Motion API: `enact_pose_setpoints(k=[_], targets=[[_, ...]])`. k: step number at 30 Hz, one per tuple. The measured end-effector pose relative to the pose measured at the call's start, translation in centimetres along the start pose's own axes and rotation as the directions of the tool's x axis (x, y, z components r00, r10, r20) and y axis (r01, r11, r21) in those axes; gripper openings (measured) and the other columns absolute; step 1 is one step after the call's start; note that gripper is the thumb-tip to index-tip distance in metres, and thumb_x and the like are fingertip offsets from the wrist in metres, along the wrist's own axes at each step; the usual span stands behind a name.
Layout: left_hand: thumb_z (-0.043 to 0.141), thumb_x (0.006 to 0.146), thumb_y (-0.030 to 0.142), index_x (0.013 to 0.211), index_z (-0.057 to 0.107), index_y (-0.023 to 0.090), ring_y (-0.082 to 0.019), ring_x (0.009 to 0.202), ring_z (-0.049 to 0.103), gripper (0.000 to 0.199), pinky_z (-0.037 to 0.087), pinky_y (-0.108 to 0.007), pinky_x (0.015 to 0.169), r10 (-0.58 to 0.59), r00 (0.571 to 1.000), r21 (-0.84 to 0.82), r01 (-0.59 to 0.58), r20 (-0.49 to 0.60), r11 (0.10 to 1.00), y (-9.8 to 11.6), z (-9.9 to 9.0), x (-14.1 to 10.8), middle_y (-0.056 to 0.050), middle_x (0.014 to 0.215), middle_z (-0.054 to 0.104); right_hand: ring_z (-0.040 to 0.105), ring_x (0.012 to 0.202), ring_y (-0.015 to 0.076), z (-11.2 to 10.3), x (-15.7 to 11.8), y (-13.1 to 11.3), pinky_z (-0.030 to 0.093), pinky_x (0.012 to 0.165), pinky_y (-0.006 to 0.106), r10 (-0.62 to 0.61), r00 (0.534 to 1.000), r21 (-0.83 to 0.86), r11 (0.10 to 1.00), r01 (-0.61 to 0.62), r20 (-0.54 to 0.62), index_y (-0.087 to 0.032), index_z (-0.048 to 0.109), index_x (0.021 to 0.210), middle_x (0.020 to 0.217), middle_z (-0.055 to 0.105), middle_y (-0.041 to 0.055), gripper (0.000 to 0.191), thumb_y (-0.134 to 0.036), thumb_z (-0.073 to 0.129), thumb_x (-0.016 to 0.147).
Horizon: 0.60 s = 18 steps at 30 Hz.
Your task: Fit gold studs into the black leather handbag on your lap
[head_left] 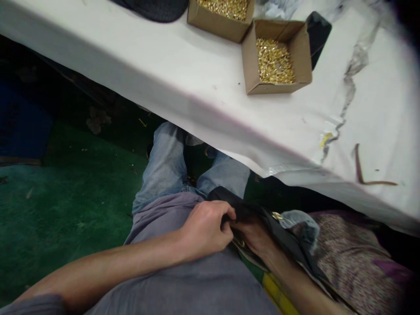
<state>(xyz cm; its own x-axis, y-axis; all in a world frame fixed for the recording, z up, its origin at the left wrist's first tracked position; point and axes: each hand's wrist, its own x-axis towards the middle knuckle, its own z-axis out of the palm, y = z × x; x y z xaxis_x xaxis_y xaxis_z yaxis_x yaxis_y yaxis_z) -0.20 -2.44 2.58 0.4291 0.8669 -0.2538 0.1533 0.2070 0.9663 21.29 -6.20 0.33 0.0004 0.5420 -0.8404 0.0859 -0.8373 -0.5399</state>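
Observation:
My left hand is curled at my lap, thumb and fingers bent toward each other at the edge of a dark bag; anything between the fingertips is too small to make out. Inside the bag's opening is my right hand, its fingers partly hidden behind the dark material and close to my left fingertips. A gold-coloured fitting shows on the bag's far edge, beside clear plastic wrap. Another small metal piece lies near my right hand.
A white-covered table crosses the view ahead. On it stand two cardboard boxes, one nearer and one behind, holding small gold pieces. A bent brown strip lies at right. Patterned fabric is beside the bag; a blue box sits left.

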Motion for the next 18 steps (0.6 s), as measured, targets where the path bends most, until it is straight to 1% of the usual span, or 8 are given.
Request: enact_pose_setpoints(k=[2, 4, 6, 8, 11, 13, 15, 18], targets=[[0.068, 0.079, 0.006, 0.104, 0.079, 0.020, -0.026, 0.098, 0.080, 0.030, 0.067, -0.038, 0.093, -0.038, 0.999, -0.006, 0.038, -0.035, 0.999, -0.2, 0.2, 0.3, -0.005, 0.107, 0.084, 0.077, 0.110, 0.0395, -0.3, -0.2, -0.5, 0.059, 0.107, 0.057, 0.007, 1.000, -0.029, 1.000, -0.006, 0.005, -0.024, 0.083, 0.098, 0.106, 0.084, 0.0086, 0.054, -0.057, 0.106, 0.062], [0.068, 0.079, 0.007, 0.103, 0.081, 0.019, -0.024, 0.096, 0.080, 0.030, 0.069, -0.035, 0.090, -0.098, 0.993, -0.064, 0.094, -0.063, 0.994, -0.5, 0.0, 0.9, -0.004, 0.104, 0.084, 0.076, 0.108, 0.0380, -0.6, -0.4, -0.9, 0.058, 0.107, 0.056, -0.008, 1.000, -0.060, 0.998, 0.010, 0.030, -0.026, 0.082, 0.101, 0.105, 0.083, 0.0079, 0.053, -0.062, 0.103, 0.067], [0.067, 0.079, 0.007, 0.102, 0.082, 0.019, -0.023, 0.097, 0.080, 0.030, 0.070, -0.034, 0.091, -0.161, 0.985, -0.143, 0.151, -0.061, 0.978, -0.9, -0.3, 1.4, -0.004, 0.103, 0.083, 0.075, 0.108, 0.0362, -1.0, -0.6, -1.2, 0.057, 0.107, 0.056, -0.038, 0.997, -0.106, 0.993, 0.044, 0.061, -0.027, 0.082, 0.104, 0.106, 0.083, 0.0069, 0.052, -0.066, 0.098, 0.073], [0.067, 0.079, 0.007, 0.102, 0.082, 0.017, -0.023, 0.097, 0.081, 0.030, 0.070, -0.034, 0.091, -0.207, 0.978, -0.238, 0.194, -0.030, 0.952, -1.2, -0.6, 1.6, -0.005, 0.103, 0.083, 0.074, 0.108, 0.0352, -1.5, -0.8, -1.4, 0.057, 0.106, 0.055, -0.051, 0.994, -0.159, 0.985, 0.065, 0.093, -0.028, 0.081, 0.108, 0.108, 0.082, 0.0061, 0.051, -0.066, 0.095, 0.077], [0.069, 0.078, 0.006, 0.104, 0.082, 0.015, -0.023, 0.097, 0.083, 0.030, 0.070, -0.032, 0.089, -0.239, 0.970, -0.365, 0.236, 0.039, 0.901, -1.6, -0.8, 1.5, -0.006, 0.105, 0.083, 0.074, 0.109, 0.0346, -2.0, -1.1, -1.5, 0.056, 0.104, 0.054, -0.052, 0.992, -0.250, 0.965, 0.080, 0.119, -0.028, 0.081, 0.110, 0.108, 0.082, 0.0057, 0.049, -0.064, 0.094, 0.080], [0.070, 0.078, 0.005, 0.107, 0.082, 0.014, -0.022, 0.095, 0.084, 0.032, 0.069, -0.028, 0.085, -0.265, 0.962, -0.404, 0.271, 0.073, 0.874, -1.7, -0.9, 1.3, -0.006, 0.108, 0.084, 0.073, 0.112, 0.0346, -2.3, -1.2, -1.4, 0.056, 0.106, 0.054, -0.066, 0.988, -0.285, 0.953, 0.105, 0.142, -0.028, 0.081, 0.113, 0.111, 0.082, 0.0057, 0.047, -0.063, 0.091, 0.084], [0.071, 0.079, 0.004, 0.108, 0.082, 0.013, -0.021, 0.090, 0.084, 0.033, 0.067, -0.025, 0.079, -0.301, 0.948, -0.422, 0.317, 0.106, 0.849, -1.7, -1.0, 1.2, -0.007, 0.108, 0.085, 0.073, 0.115, 0.0346, -2.5, -1.3, -1.3, 0.054, 0.110, 0.055, -0.081, 0.977, -0.300, 0.944, 0.139, 0.196, -0.030, 0.082, 0.116, 0.115, 0.082, 0.0053, 0.042, -0.062, 0.087, 0.088], [0.075, 0.080, 0.006, 0.108, 0.083, 0.013, -0.021, 0.088, 0.084, 0.030, 0.066, -0.023, 0.075, -0.330, 0.936, -0.439, 0.349, 0.122, 0.828, -1.7, -1.0, 1.2, -0.008, 0.107, 0.086, 0.074, 0.116, 0.0338, -2.8, -1.4, -1.1, 0.052, 0.114, 0.054, -0.085, 0.967, -0.293, 0.943, 0.156, 0.240, -0.032, 0.085, 0.110, 0.115, 0.083, 0.0038, 0.032, -0.058, 0.087, 0.090]])
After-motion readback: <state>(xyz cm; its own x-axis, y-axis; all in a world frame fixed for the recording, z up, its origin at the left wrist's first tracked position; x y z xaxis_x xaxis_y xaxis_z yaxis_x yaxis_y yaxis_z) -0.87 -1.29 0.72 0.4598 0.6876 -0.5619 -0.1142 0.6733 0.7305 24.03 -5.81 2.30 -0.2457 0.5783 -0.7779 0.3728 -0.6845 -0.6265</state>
